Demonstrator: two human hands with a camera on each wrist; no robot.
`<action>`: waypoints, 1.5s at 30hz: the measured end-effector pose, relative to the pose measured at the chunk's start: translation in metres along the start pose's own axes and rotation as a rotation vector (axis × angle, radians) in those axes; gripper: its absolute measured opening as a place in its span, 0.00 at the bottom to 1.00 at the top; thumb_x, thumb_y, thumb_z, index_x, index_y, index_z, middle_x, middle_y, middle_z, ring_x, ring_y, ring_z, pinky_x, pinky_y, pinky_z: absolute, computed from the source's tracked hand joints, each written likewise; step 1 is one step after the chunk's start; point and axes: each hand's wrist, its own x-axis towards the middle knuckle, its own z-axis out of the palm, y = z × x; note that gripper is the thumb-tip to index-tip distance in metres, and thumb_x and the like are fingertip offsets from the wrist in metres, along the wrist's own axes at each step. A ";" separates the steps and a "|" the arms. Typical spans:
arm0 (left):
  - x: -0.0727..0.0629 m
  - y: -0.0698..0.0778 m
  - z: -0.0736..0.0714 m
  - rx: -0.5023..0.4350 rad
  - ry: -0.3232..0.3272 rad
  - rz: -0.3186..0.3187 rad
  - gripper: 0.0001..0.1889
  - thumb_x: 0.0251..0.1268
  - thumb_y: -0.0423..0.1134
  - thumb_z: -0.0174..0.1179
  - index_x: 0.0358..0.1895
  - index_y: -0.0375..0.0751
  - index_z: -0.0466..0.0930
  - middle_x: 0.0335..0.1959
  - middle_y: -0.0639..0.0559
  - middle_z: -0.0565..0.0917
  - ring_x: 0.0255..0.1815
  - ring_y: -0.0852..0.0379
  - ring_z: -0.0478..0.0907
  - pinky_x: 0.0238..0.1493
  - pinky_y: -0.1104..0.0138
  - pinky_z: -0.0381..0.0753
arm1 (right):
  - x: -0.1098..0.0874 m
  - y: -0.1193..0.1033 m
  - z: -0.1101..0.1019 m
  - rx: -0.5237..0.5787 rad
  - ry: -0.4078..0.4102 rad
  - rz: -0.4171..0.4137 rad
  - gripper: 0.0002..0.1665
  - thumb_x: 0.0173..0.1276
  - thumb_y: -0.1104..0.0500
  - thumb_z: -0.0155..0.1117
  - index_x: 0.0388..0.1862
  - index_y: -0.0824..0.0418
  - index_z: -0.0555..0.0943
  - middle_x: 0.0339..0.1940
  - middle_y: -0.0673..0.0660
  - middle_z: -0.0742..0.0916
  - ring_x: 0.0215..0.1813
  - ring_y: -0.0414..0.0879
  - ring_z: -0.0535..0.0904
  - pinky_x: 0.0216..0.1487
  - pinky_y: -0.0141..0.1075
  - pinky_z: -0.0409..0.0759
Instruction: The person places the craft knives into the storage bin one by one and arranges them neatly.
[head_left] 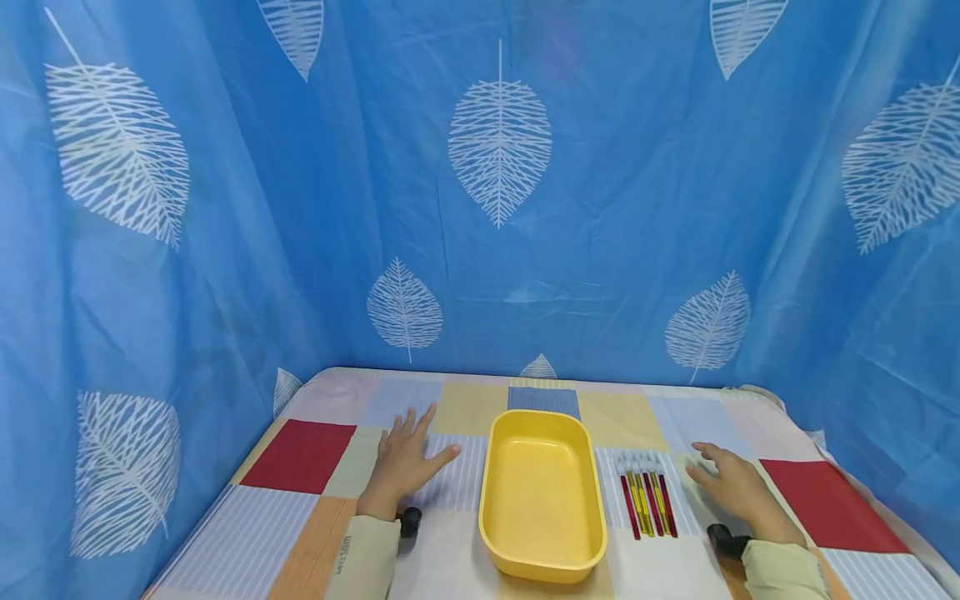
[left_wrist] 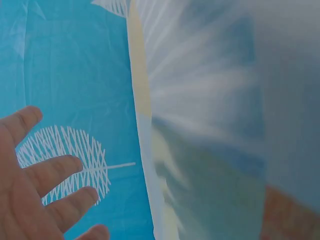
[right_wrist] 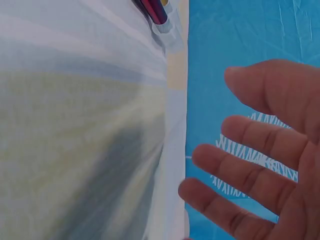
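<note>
My left hand (head_left: 405, 461) hovers over the cloth left of a yellow tray (head_left: 486, 500), its fingers spread and holding nothing. To the tray's right lies a row of several slim pen-like sticks (head_left: 648, 504), red and gold, with clear ends pointing away from me. My right hand (head_left: 733, 492) is just right of that row, fingers loosely extended and nothing in them. In the right wrist view, one dark red stick (right_wrist: 154, 11) shows at the top edge. Spread fingers (left_wrist: 55, 175) fill the lower left of the left wrist view.
A patchwork cloth (head_left: 300, 457) of coloured squares covers the table. Blue curtains (head_left: 600, 208) with white leaf prints enclose the back and both sides. Dark wrist devices (head_left: 409, 522) sit at both cuffs.
</note>
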 end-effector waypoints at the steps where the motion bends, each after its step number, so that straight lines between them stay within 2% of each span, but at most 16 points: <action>1: 0.001 0.001 0.001 -0.011 -0.006 0.003 0.50 0.68 0.63 0.67 0.87 0.43 0.61 0.85 0.27 0.59 0.85 0.22 0.50 0.81 0.26 0.44 | 0.000 -0.001 0.000 0.005 0.001 -0.003 0.32 0.79 0.58 0.67 0.67 0.83 0.74 0.56 0.83 0.84 0.57 0.79 0.81 0.54 0.69 0.83; 8: 0.001 0.010 0.005 -0.139 -0.066 0.015 0.44 0.72 0.58 0.67 0.86 0.45 0.64 0.84 0.31 0.63 0.83 0.25 0.58 0.77 0.23 0.51 | 0.002 -0.011 0.004 0.051 0.021 -0.001 0.28 0.76 0.61 0.69 0.64 0.82 0.77 0.49 0.77 0.87 0.49 0.69 0.86 0.49 0.63 0.87; 10: 0.001 0.013 0.006 -0.198 -0.090 0.027 0.42 0.74 0.56 0.67 0.85 0.44 0.65 0.83 0.32 0.66 0.81 0.26 0.63 0.75 0.23 0.57 | 0.003 -0.014 0.008 0.070 0.022 -0.012 0.27 0.76 0.62 0.69 0.64 0.81 0.77 0.48 0.75 0.88 0.47 0.67 0.87 0.48 0.62 0.87; 14: 0.000 0.018 0.010 -0.306 -0.150 0.072 0.39 0.78 0.53 0.66 0.85 0.42 0.65 0.81 0.32 0.69 0.75 0.28 0.71 0.66 0.28 0.75 | 0.005 -0.017 0.014 0.089 0.025 -0.037 0.25 0.76 0.63 0.68 0.63 0.80 0.78 0.45 0.70 0.89 0.44 0.61 0.87 0.47 0.60 0.88; 17: 0.001 0.022 0.014 -0.363 -0.196 0.100 0.39 0.79 0.52 0.65 0.85 0.41 0.64 0.80 0.30 0.69 0.72 0.28 0.74 0.62 0.31 0.81 | 0.008 -0.019 0.017 0.102 0.029 -0.049 0.23 0.76 0.64 0.68 0.63 0.79 0.79 0.44 0.67 0.89 0.42 0.58 0.87 0.46 0.58 0.88; 23: 0.003 0.024 0.018 -0.442 -0.254 0.126 0.40 0.78 0.52 0.66 0.85 0.42 0.63 0.79 0.28 0.70 0.71 0.29 0.76 0.63 0.33 0.82 | 0.014 -0.022 0.020 0.151 0.023 -0.056 0.22 0.77 0.65 0.66 0.63 0.79 0.80 0.44 0.65 0.89 0.44 0.58 0.87 0.47 0.57 0.88; 29: 0.003 0.024 0.021 -0.507 -0.291 0.111 0.42 0.76 0.52 0.67 0.85 0.42 0.63 0.79 0.30 0.70 0.70 0.30 0.77 0.59 0.37 0.86 | 0.021 -0.016 0.021 0.192 -0.003 -0.025 0.22 0.78 0.64 0.67 0.64 0.77 0.80 0.46 0.67 0.88 0.48 0.63 0.87 0.51 0.60 0.87; 32: 0.003 0.023 0.023 -0.560 -0.323 0.114 0.41 0.76 0.49 0.66 0.85 0.40 0.62 0.79 0.29 0.69 0.69 0.31 0.78 0.57 0.42 0.89 | 0.025 -0.013 0.021 0.217 -0.020 -0.012 0.21 0.79 0.63 0.67 0.64 0.76 0.81 0.46 0.66 0.88 0.49 0.61 0.86 0.51 0.57 0.88; 36: 0.004 0.022 0.027 -0.653 -0.364 0.113 0.39 0.78 0.44 0.64 0.86 0.37 0.61 0.79 0.27 0.68 0.69 0.30 0.79 0.57 0.46 0.89 | 0.029 -0.011 0.019 0.265 -0.059 -0.006 0.21 0.79 0.64 0.66 0.63 0.78 0.80 0.45 0.64 0.87 0.47 0.57 0.85 0.45 0.48 0.87; 39: 0.005 0.022 0.030 -0.724 -0.388 0.102 0.38 0.79 0.41 0.62 0.86 0.38 0.60 0.80 0.27 0.66 0.71 0.29 0.78 0.59 0.47 0.88 | 0.031 -0.009 0.017 0.317 -0.107 -0.001 0.23 0.78 0.65 0.66 0.64 0.80 0.78 0.44 0.63 0.86 0.45 0.54 0.82 0.40 0.43 0.86; 45: 0.007 0.020 0.036 -0.850 -0.444 0.099 0.37 0.81 0.38 0.60 0.87 0.39 0.58 0.83 0.27 0.61 0.77 0.29 0.71 0.67 0.45 0.83 | 0.037 -0.007 0.013 0.403 -0.205 0.035 0.27 0.78 0.65 0.65 0.68 0.82 0.74 0.45 0.59 0.84 0.45 0.50 0.77 0.39 0.38 0.80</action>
